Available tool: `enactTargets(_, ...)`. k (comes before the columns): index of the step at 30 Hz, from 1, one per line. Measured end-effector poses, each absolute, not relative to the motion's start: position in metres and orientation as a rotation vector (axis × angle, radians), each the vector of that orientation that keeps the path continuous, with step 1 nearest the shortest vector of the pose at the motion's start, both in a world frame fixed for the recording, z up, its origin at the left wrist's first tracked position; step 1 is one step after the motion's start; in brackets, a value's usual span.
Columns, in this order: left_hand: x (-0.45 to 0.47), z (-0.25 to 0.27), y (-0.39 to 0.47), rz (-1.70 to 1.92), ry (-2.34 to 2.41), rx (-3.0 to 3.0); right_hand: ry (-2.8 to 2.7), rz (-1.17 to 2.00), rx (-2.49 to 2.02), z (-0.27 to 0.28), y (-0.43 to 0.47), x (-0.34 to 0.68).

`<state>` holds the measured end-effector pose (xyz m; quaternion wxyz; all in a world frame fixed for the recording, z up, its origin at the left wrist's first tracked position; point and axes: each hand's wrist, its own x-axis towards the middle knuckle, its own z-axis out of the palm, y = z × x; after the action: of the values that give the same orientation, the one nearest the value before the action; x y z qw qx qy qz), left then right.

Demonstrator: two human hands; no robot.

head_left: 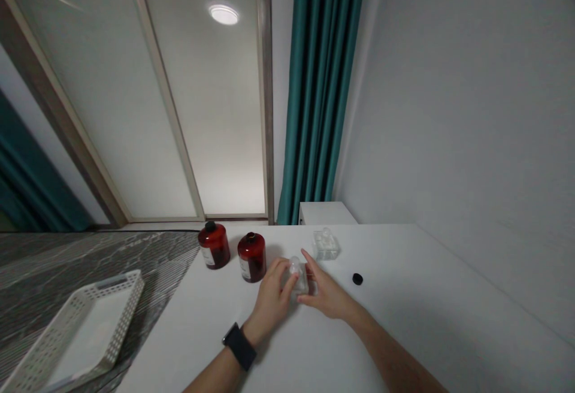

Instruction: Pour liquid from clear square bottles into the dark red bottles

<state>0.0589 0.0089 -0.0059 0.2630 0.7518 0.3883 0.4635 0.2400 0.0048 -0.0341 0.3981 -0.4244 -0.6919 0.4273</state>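
Observation:
A small clear glass bottle [300, 284] with a rounded stopper stands on the white table. The fingers of my left hand [274, 288] are closed round its left side and upper part. On its right side my right hand [330, 294] has thumb and fingers spread apart; whether they touch the glass I cannot tell. Just behind sits a second clear glass bottle [326, 244] with a similar stopper. To the left are two dark red bottles: one with a black cap [214, 246], and an uncapped one [252, 258] showing its open neck. A black cap [357, 279] lies right of my right hand.
A white perforated basket [114, 327] rests below the table's left edge, on a dark striped surface. Beyond the far edge of the white table [314, 351] stand a white cabinet [327, 213], a teal curtain [321, 93] and frosted sliding doors [215, 117]. A wall borders the right.

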Motion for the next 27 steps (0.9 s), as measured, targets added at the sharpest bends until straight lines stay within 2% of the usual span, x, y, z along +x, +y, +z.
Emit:
enactTargets(7, 0.060, -0.005, 0.012, 1.326, 1.141, 1.931, -1.762, 0.900, -1.153, -0.041, 0.005, 0.233)
enactTargets(17, 0.051, -0.007, 0.017, 1.213, 0.961, 1.994, -1.735, 1.107, -1.101, -0.037, 0.007, 0.242)
enactTargets(27, 0.046, -0.005, 0.016, 1.189, 0.971, 1.919, -1.694, 1.233, -1.064, -0.033, 0.007, 0.241)
